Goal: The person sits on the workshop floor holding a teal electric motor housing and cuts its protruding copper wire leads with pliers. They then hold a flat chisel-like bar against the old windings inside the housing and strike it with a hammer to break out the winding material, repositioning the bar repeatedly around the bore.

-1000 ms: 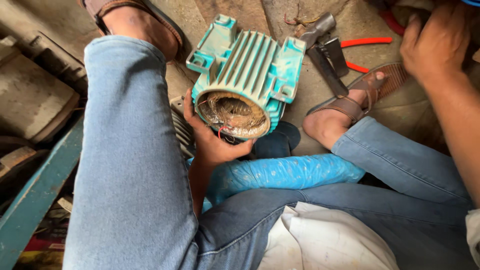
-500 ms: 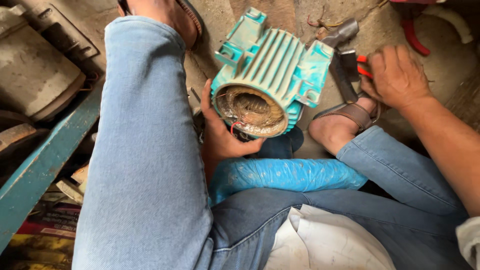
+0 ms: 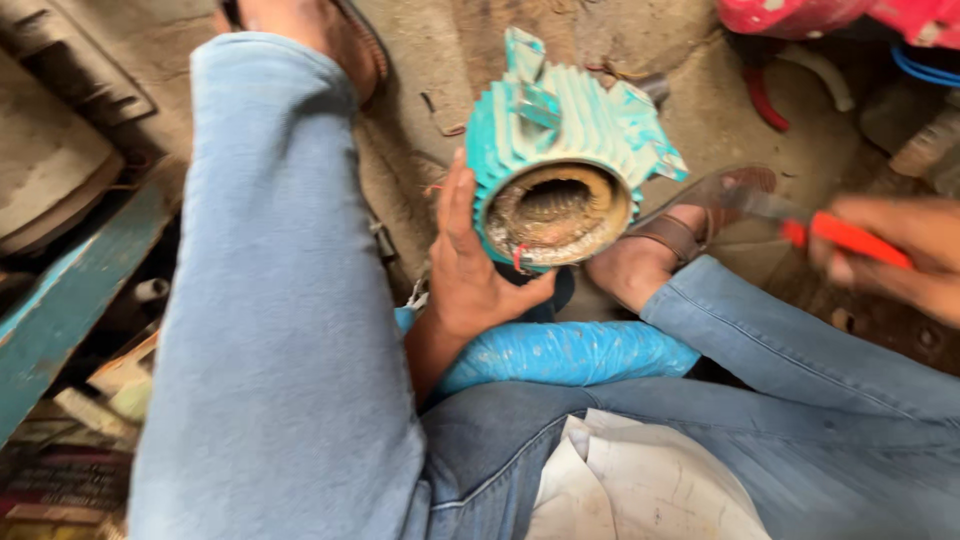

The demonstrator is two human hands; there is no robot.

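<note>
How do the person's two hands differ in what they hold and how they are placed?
The left hand cups the teal ribbed motor housing between the legs; the right hand grips a red-handled tool off to the side. The left is sharp, the right blurred. Both are bare.

A: Motor housing (image 3: 570, 130) is showing teal, ribbed, paint chipping pale at the fins; the open end is looking rusty brown with coppery windings and a red fleck at the rim.

B: Tool (image 3: 845, 237) in the right hand (image 3: 905, 250) is showing red-orange handles and grey metal. Jeans (image 3: 270, 330) are reading faded light blue. Sandal (image 3: 700, 205) is looking brown. Wrapped bundle (image 3: 570, 355) is shining bright blue. Beam (image 3: 70, 295) at left is flaking teal.
</note>
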